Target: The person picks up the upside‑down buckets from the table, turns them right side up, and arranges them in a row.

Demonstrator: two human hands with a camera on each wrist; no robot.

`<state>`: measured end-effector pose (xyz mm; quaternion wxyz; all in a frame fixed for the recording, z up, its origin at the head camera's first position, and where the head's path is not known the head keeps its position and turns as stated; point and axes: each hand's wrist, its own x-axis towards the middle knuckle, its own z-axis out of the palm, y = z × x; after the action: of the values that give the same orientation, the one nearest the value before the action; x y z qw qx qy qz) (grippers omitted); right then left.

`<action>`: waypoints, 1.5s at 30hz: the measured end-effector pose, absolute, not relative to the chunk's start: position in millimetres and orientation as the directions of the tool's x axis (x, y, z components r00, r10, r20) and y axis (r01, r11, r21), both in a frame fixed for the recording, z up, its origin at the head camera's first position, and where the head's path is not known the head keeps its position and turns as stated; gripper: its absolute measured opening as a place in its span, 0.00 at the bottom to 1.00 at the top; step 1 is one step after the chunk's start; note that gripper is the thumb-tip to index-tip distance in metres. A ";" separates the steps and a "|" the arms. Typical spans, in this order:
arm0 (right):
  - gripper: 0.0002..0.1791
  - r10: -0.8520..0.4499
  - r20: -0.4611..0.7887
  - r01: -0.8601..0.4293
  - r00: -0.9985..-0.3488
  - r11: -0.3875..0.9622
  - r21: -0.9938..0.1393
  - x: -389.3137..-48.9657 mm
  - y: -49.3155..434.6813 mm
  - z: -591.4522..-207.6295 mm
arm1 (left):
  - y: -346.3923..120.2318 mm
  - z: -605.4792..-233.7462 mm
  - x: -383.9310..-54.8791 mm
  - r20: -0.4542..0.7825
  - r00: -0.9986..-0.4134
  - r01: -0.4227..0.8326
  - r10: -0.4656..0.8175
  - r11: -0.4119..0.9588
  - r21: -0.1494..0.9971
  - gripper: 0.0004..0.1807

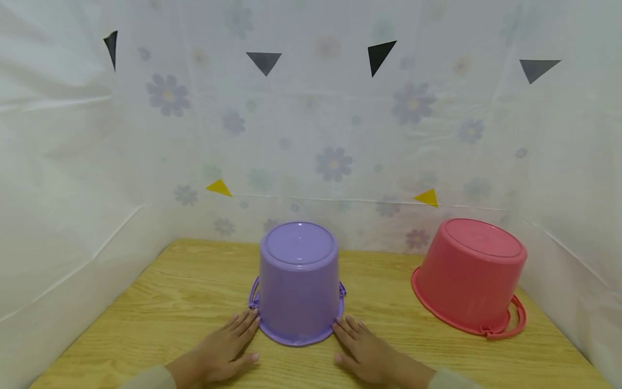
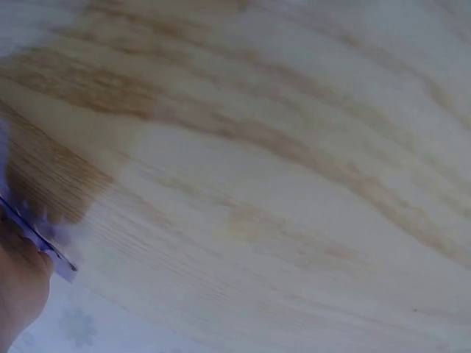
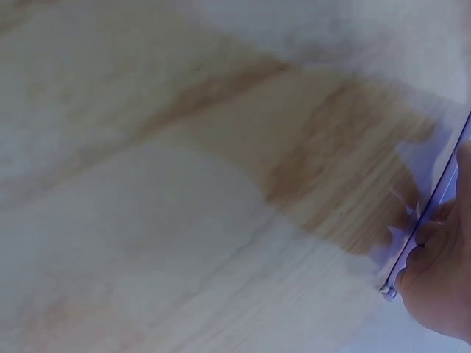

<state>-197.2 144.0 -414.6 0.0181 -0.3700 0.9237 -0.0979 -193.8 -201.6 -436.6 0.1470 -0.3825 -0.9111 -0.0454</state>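
Note:
A purple bucket [image 1: 298, 292] stands upside down near the middle of the table, its base facing up. My left hand [image 1: 221, 348] lies beside its left rim, with straight fingertips touching the rim near the handle. On the opposite side my right hand [image 1: 366, 348] touches the right rim with extended fingers. Both thumbs point inward in front of the bucket. In the left wrist view, part of the left hand [image 2: 22, 283] shows at the lower left edge against the purple rim. The right wrist view has the right hand [image 3: 441, 265] along the purple rim [image 3: 430, 209].
A red bucket [image 1: 471, 275], also upside down, stands at the right with its handle [image 1: 517, 321] sticking out. The wood-grain table [image 1: 194, 292] is enclosed by pale sheeting [image 1: 301, 124] with flowers, black triangles and yellow triangles [image 1: 220, 187].

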 end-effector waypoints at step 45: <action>0.33 -0.685 0.056 -0.681 -0.726 0.706 -0.197 -173.8 174.1 -432.9 | -184.5 -435.5 -191.9 0.300 -0.562 0.784 0.771 0.612 -0.102 0.36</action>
<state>-173.8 174.1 -432.9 0.0105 -0.3697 0.9234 -0.1024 -191.9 -184.5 -435.5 0.1593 -0.4400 -0.8835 -0.0215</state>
